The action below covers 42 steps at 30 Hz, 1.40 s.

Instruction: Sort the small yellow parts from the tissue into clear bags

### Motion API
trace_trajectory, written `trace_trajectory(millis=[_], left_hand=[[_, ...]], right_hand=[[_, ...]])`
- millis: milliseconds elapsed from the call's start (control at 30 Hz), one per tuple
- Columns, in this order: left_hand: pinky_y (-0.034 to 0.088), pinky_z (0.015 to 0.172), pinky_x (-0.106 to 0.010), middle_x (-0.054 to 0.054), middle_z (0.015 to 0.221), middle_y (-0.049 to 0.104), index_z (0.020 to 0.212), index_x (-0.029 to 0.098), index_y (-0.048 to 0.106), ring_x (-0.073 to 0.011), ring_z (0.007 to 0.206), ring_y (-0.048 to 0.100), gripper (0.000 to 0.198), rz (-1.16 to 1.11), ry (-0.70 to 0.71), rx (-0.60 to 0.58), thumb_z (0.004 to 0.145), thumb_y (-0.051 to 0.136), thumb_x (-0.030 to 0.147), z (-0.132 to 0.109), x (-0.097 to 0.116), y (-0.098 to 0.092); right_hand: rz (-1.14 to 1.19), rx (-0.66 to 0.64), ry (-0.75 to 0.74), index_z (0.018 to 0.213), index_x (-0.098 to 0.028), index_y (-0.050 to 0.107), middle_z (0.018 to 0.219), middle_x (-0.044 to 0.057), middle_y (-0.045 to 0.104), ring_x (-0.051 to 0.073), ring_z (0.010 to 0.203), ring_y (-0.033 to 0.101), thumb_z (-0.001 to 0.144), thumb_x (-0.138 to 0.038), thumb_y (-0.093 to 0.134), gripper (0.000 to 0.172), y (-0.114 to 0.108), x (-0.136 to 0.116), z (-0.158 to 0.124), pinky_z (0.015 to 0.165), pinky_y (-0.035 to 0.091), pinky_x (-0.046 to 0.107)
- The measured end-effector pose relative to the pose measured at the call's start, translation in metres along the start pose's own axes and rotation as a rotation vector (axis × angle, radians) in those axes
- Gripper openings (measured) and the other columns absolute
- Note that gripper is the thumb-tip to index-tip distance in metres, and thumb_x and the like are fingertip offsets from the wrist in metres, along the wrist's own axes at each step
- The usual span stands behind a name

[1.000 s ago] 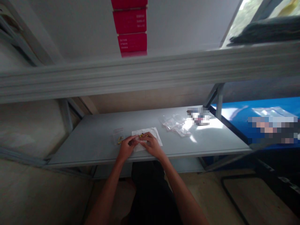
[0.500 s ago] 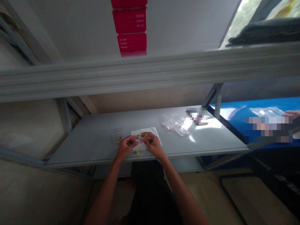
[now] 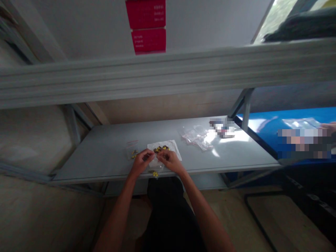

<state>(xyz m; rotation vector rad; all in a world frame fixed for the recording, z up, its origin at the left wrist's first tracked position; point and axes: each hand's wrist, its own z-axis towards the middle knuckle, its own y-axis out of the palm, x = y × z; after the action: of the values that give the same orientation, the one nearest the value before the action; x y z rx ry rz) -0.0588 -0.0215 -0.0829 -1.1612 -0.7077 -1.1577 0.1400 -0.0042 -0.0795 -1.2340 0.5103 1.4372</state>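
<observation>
Left hand [image 3: 141, 163], right hand [image 3: 170, 162] closer together

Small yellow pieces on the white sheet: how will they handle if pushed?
The small yellow pieces probably weigh little and pinch awkwardly, being tiny beside the left and right hands. They may scatter if nudged, since they lie loose on the white paper sheet. Some sit by the front edge of the grey metal shelf, so they could drop off.
</observation>
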Motion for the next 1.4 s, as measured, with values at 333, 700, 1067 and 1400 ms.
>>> trace_trajectory(millis=[333,700,1067,1400], left_hand=[[0.047,0.075,-0.026,-0.003,0.082,0.068,0.084,0.017,0.068,-0.0174,0.079,0.062,0.029,0.052,-0.036,-0.004,0.088,0.063,0.044,0.001,0.002,0.002],[0.048,0.076,-0.026,-0.003,0.082,0.068,0.082,0.017,0.067,-0.0171,0.08,0.062,0.026,0.032,-0.031,0.032,0.087,0.064,0.043,0.0,0.002,0.001],[0.048,0.076,-0.027,-0.004,0.083,0.067,0.082,0.017,0.067,-0.0185,0.082,0.062,0.029,0.033,-0.013,-0.006,0.086,0.065,0.046,0.0,0.006,0.002],[0.049,0.075,-0.026,-0.004,0.084,0.069,0.085,0.018,0.068,-0.0174,0.08,0.063,0.028,0.016,-0.027,0.021,0.086,0.065,0.045,-0.001,0.01,0.001]], right_hand=[[-0.117,-0.014,-0.045,0.088,-0.017,0.072,0.074,0.002,0.067,0.014,0.064,0.052,0.096,-0.035,0.056,0.025,0.004,0.003,0.0,0.063,0.037,0.025],[-0.154,0.017,-0.026,0.087,-0.018,0.072,0.07,0.002,0.065,0.014,0.059,0.049,0.094,-0.035,0.058,0.023,0.005,0.002,0.001,0.059,0.034,0.026],[-0.119,0.04,-0.045,0.089,-0.018,0.072,0.072,0.002,0.066,0.013,0.061,0.05,0.094,-0.037,0.058,0.024,0.003,-0.001,-0.002,0.061,0.038,0.025],[-0.018,0.132,0.022,0.088,-0.017,0.072,0.066,0.0,0.06,0.012,0.056,0.045,0.091,-0.044,0.063,0.029,0.003,0.005,-0.001,0.053,0.032,0.024]])
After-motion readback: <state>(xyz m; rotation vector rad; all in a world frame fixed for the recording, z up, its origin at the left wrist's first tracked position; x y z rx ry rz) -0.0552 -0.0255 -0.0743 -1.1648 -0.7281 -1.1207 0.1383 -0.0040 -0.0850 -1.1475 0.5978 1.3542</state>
